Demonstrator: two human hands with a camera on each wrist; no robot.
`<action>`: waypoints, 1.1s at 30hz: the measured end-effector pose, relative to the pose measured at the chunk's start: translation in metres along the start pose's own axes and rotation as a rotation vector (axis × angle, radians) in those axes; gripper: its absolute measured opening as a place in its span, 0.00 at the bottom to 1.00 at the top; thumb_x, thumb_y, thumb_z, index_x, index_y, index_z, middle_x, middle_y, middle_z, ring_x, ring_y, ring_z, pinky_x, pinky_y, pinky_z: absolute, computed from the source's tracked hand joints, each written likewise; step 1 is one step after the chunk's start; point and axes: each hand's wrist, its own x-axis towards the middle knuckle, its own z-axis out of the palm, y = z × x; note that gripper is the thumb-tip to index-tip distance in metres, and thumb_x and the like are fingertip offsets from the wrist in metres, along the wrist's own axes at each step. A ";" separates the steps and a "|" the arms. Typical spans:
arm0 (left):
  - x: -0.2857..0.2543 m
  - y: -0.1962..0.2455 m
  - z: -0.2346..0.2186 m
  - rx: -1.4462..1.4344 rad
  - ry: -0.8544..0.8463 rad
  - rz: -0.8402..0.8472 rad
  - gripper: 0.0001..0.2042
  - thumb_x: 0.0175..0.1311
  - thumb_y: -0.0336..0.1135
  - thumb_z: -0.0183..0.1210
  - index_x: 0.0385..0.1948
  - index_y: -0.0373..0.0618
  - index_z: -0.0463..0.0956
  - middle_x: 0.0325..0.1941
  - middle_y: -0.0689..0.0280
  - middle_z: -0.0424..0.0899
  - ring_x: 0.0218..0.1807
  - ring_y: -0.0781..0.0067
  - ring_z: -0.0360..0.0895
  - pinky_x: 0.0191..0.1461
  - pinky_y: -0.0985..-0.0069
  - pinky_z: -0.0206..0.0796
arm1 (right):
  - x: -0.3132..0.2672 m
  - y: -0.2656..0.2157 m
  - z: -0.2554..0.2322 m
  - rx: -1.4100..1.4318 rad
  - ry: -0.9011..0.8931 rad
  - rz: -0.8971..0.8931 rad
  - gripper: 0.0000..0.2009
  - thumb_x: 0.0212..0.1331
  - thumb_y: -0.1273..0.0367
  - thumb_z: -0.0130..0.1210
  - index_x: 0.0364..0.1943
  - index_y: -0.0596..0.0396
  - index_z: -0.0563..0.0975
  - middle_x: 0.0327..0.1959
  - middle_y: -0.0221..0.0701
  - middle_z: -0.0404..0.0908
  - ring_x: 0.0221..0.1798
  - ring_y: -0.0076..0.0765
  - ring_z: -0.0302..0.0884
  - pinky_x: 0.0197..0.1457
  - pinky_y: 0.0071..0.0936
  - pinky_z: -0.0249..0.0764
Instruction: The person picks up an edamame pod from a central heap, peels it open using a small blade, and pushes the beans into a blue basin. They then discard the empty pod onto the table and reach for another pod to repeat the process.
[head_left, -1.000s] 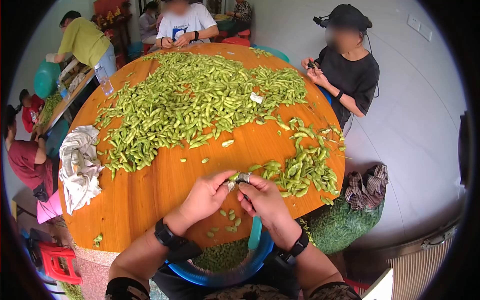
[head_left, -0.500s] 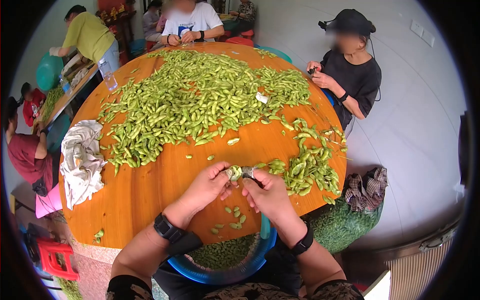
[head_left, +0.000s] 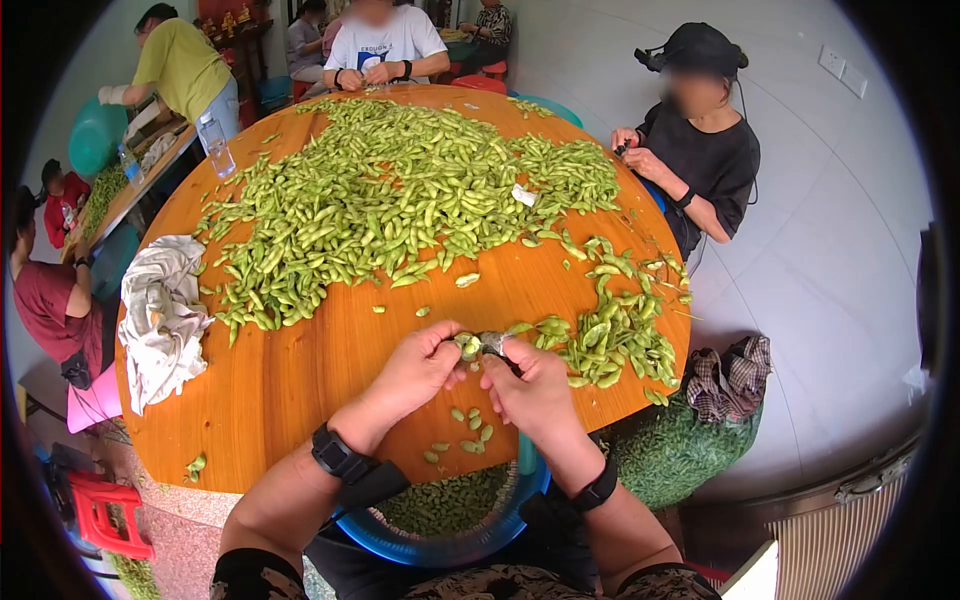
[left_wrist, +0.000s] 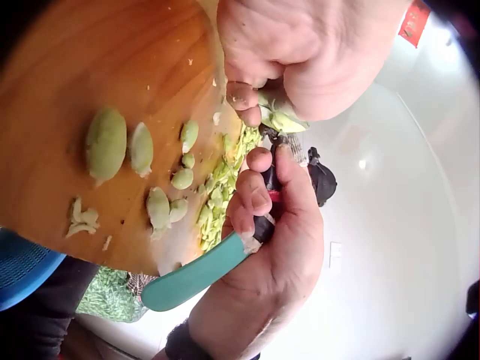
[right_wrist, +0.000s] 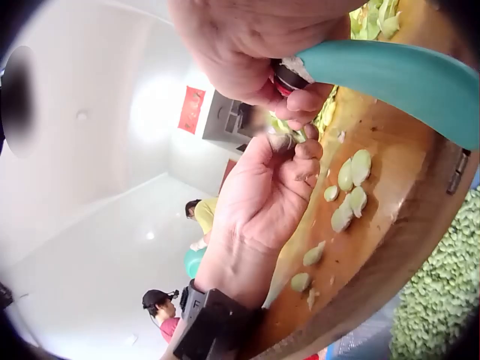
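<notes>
edamame pod [left_wrist: 283, 120] sits pinched between the thumb and fingers of the left hand [head_left: 420, 362], just above the near part of the wooden tabletop [head_left: 300, 395]; it looks split, with a pale inner side showing. the right hand [head_left: 535, 388] has its fingers curled round a teal-handled tool [left_wrist: 199, 274], gripping it at a dark section with a red band, while the teal end sticks out past the palm. the two hands meet fingertip to fingertip, and the tool's far end is too covered to tell whether it touches the pod.

under the hands, a few shelled beans [left_wrist: 106, 146] lie loose on the wood near the edge. just below that edge is a blue basin [head_left: 400, 550] with many more beans in it. beyond the hands, a big pile of edamame pods [head_left: 400, 190] spreads over the middle and far part of the table, and a smaller heap of pods [head_left: 622, 338] lies near its right edge. a crumpled white cloth [head_left: 163, 325] rests at the left edge, with a clear plastic bottle [head_left: 215, 148] farther back. a person in a black cap [head_left: 705, 150] sits at the right, hands raised near the table.
</notes>
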 end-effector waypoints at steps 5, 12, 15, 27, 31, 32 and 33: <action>-0.002 0.001 -0.001 -0.021 0.019 -0.060 0.12 0.64 0.24 0.41 0.43 0.37 0.73 0.29 0.70 0.76 0.28 0.84 0.69 0.31 0.85 0.62 | 0.000 -0.001 0.001 0.023 0.017 0.055 0.05 0.61 0.74 0.51 0.36 0.59 0.78 0.20 0.25 0.75 0.16 0.16 0.68 0.17 0.18 0.64; -0.001 -0.002 0.001 -0.028 -0.083 0.038 0.08 0.65 0.25 0.44 0.41 0.41 0.72 0.30 0.74 0.73 0.27 0.86 0.67 0.31 0.86 0.60 | -0.001 -0.002 0.000 -0.008 0.026 0.029 0.06 0.61 0.74 0.52 0.37 0.59 0.79 0.20 0.25 0.75 0.15 0.17 0.68 0.17 0.19 0.64; -0.003 0.002 0.003 0.034 -0.058 0.043 0.08 0.65 0.26 0.46 0.42 0.41 0.72 0.29 0.73 0.72 0.28 0.86 0.66 0.33 0.85 0.61 | -0.004 0.000 0.003 -0.002 0.025 0.020 0.05 0.62 0.73 0.52 0.36 0.57 0.78 0.20 0.24 0.75 0.15 0.15 0.68 0.16 0.16 0.63; -0.006 0.002 0.001 0.216 -0.004 0.089 0.10 0.67 0.26 0.46 0.44 0.39 0.75 0.30 0.71 0.75 0.34 0.81 0.70 0.41 0.81 0.65 | -0.003 -0.007 -0.008 0.084 0.014 0.104 0.06 0.63 0.72 0.52 0.38 0.56 0.79 0.20 0.24 0.75 0.15 0.15 0.68 0.13 0.16 0.63; -0.004 0.000 -0.004 0.444 0.032 0.232 0.12 0.67 0.25 0.45 0.46 0.43 0.76 0.30 0.73 0.74 0.31 0.83 0.67 0.37 0.83 0.62 | 0.005 -0.013 -0.026 0.052 0.072 0.096 0.07 0.63 0.72 0.51 0.39 0.56 0.79 0.20 0.23 0.75 0.15 0.15 0.67 0.14 0.16 0.63; -0.004 0.000 -0.005 0.441 0.028 0.227 0.12 0.67 0.25 0.45 0.46 0.43 0.76 0.30 0.73 0.74 0.31 0.83 0.67 0.37 0.83 0.62 | 0.008 -0.015 -0.036 0.035 0.127 0.097 0.07 0.64 0.72 0.51 0.40 0.55 0.79 0.20 0.23 0.75 0.15 0.15 0.68 0.15 0.16 0.64; -0.004 0.001 -0.006 0.500 0.055 0.272 0.11 0.67 0.24 0.45 0.45 0.43 0.76 0.31 0.70 0.74 0.32 0.80 0.69 0.39 0.81 0.64 | 0.015 -0.009 -0.052 -0.057 0.176 0.021 0.07 0.62 0.73 0.51 0.40 0.56 0.79 0.19 0.26 0.75 0.16 0.20 0.69 0.19 0.21 0.66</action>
